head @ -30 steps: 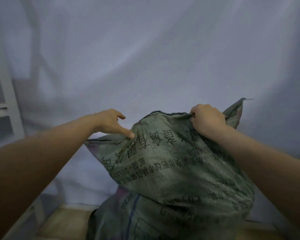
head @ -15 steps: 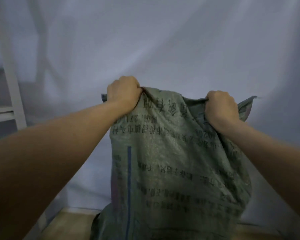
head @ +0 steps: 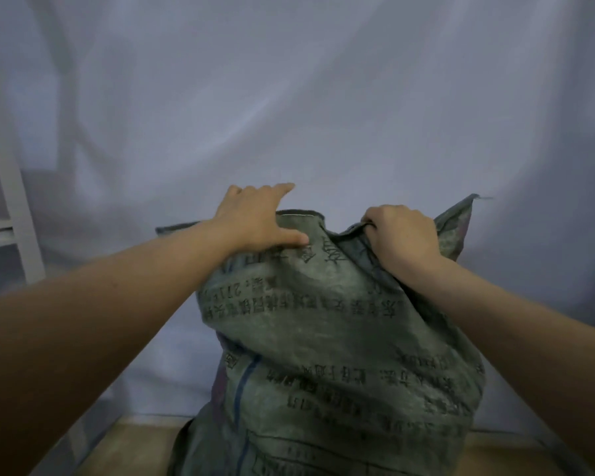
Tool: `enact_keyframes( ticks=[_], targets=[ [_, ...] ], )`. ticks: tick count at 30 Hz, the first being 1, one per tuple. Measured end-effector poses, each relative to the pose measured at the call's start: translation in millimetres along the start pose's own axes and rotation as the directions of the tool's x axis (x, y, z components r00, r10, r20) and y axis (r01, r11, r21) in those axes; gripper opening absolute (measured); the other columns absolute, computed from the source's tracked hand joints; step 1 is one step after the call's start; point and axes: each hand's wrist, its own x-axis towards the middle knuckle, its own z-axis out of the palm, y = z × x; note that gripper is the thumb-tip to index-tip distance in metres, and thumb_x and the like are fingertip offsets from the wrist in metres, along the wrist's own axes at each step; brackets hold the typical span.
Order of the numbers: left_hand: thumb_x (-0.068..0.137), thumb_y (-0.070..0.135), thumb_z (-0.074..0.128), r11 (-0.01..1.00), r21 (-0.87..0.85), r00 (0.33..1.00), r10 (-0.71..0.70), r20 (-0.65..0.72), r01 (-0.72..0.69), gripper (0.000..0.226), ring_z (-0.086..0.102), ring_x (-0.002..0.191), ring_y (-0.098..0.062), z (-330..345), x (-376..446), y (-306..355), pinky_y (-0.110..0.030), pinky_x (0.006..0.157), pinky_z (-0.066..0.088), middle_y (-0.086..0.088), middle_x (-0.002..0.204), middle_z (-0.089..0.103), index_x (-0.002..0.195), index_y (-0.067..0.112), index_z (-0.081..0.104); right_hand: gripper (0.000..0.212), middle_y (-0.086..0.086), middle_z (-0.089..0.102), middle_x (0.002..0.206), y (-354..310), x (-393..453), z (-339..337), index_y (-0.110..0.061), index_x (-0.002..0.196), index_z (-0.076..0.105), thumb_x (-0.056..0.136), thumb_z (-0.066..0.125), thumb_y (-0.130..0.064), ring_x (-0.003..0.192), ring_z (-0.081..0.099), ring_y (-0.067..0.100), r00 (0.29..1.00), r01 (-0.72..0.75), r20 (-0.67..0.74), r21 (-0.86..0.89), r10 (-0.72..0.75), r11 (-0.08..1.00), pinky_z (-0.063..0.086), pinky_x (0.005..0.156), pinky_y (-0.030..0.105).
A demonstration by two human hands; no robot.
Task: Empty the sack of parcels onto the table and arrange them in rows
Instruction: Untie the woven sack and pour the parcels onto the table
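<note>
A big grey-green woven sack (head: 340,338) with black printed characters and a blue stripe stands upright in front of me, bulging. My right hand (head: 401,233) is clenched on the sack's top edge at the right. My left hand (head: 255,218) lies on the top edge at the left, fingers spread flat, thumb pressing on the near face. The parcels are hidden inside the sack.
A pale blue-white cloth (head: 306,97) fills the view behind and beneath the sack. A grey metal rack upright (head: 12,207) stands at the far left. A strip of tan floor (head: 145,438) shows at the bottom.
My left hand has let go of its fist grip on the sack's top and now rests with spread fingers. The sack's top has sunk lower and folded. My right hand keeps its grip.
</note>
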Motion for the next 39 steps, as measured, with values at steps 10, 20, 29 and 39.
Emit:
enact_keyframes(
  ticks=[10,20,29,39],
  targets=[
    [0.095,0.042,0.056,0.995,0.097,0.978,0.048,-0.202,-0.029,0.025,0.054,0.105,-0.025,18.4,18.5,54.4,-0.037,0.09,0.034,-0.001,0.097,0.071,0.102,0.029,0.075,0.043,0.003,0.066,0.12,15.0,-25.3,-27.8,-0.019,0.125,0.064,0.096,0.051,-0.049,0.116,0.051,0.029,0.994,0.057,-0.095,0.011,-0.056,0.998,0.031,0.096,0.044],
    [0.095,0.04,0.059,0.998,0.026,0.978,-0.057,-0.199,0.063,0.023,0.061,0.091,-0.025,17.3,21.3,52.9,-0.035,0.082,0.038,-0.001,0.091,0.073,0.097,0.026,0.077,0.024,0.004,0.064,0.081,64.2,-40.2,-30.1,-0.015,0.087,0.069,0.085,0.076,-0.038,0.083,0.059,0.025,0.857,-0.43,0.475,0.445,0.2,0.786,0.045,0.068,0.031],
    [0.089,0.023,0.065,0.821,-0.515,0.879,-0.414,-0.238,0.247,0.019,0.063,0.073,-0.029,-34.7,81.4,55.9,-0.034,0.067,0.051,-0.014,0.087,0.073,0.081,0.009,0.075,0.02,0.014,0.065,0.077,52.8,49.2,-61.2,-0.011,0.071,0.065,0.091,0.06,-0.014,0.076,0.063,0.034,0.846,-0.398,-0.02,0.64,0.532,0.657,0.052,0.069,0.039],
    [0.088,0.02,0.067,0.847,-0.462,0.952,-0.305,-0.019,0.262,0.025,0.073,0.077,-0.034,-1.3,45.4,33.4,-0.048,0.076,0.06,-0.019,0.073,0.073,0.083,-0.002,0.076,0.022,0.018,0.066,0.077,33.4,24.2,-15.6,0.004,0.076,0.063,0.09,0.054,-0.011,0.068,0.068,0.038,0.851,-0.521,0.335,0.633,0.404,0.572,0.06,0.065,0.057]
  ],
)
